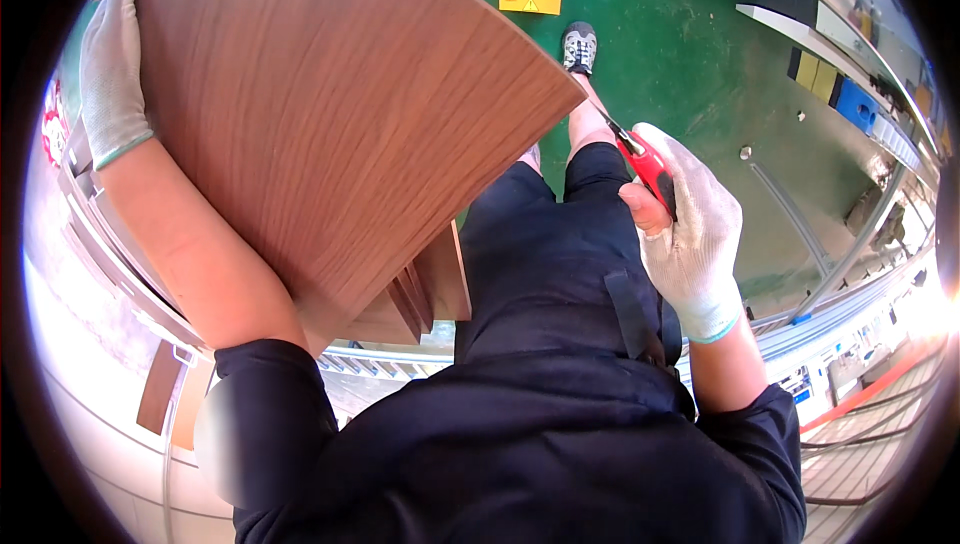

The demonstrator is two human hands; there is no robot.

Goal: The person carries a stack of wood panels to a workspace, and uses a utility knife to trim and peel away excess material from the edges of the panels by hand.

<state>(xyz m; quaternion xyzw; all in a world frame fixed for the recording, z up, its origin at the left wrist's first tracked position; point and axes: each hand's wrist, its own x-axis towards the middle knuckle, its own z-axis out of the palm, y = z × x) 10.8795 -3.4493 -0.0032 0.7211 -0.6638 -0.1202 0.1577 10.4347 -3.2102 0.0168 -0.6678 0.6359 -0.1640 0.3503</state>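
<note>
My left hand (112, 64) grips the wood-grain panel (330, 114) at ten o'clock; my right hand (690, 234) clenches a red utility knife (645, 166) at its three-o'clock corner.

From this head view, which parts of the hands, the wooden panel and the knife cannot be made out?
- Left hand: its fingers go behind the wooden panel, so its grip is hidden.
- The panel's top edge: cut off by the picture's rim.
- Red utility knife: its handle is covered by the right hand; the blade tip at the panel's corner is too small to see.
- The smaller panels below: mostly hidden by the big one.
</note>
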